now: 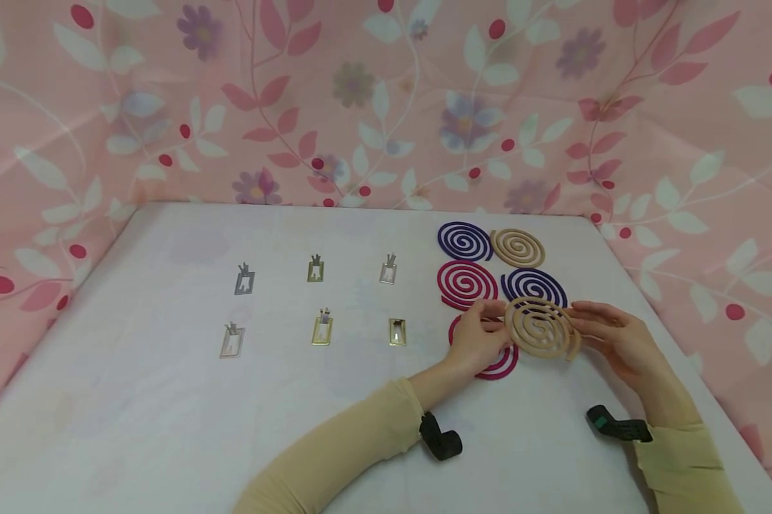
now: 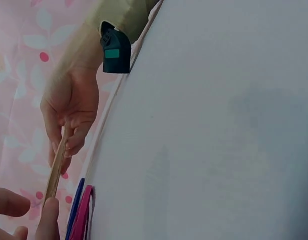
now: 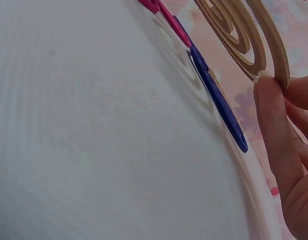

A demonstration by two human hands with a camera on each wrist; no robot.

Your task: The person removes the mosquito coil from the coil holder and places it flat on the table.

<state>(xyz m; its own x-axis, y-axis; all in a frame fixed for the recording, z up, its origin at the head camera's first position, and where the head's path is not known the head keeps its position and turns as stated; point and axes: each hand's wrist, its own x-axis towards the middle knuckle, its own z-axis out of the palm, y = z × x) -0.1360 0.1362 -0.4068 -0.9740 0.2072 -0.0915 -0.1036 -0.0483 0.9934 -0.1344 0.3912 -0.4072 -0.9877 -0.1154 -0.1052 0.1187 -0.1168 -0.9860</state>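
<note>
A tan mosquito coil [image 1: 540,328] is held up by both hands above the right side of the table. My left hand [image 1: 478,339] pinches its left edge, and my right hand [image 1: 620,343] grips the opposite edge. The right wrist view shows the coil [image 3: 278,45] between thumb and fingertips, raised off the tabletop. Seen edge-on, the coil [image 2: 54,172] spans both hands in the left wrist view. Behind it lies a dark blue coil [image 1: 532,271], partly covered. A magenta coil [image 1: 498,373] lies beneath my left hand, partly hidden.
Further back lie another magenta coil [image 1: 467,264], a dark blue coil [image 1: 465,225] and a tan coil [image 1: 518,232]. Small metal coil stands stand out in two rows at left and centre, among them a silver one [image 1: 244,291] and a gold one [image 1: 321,343]. Floral cloth [image 1: 386,107] surrounds the white table [image 1: 167,428].
</note>
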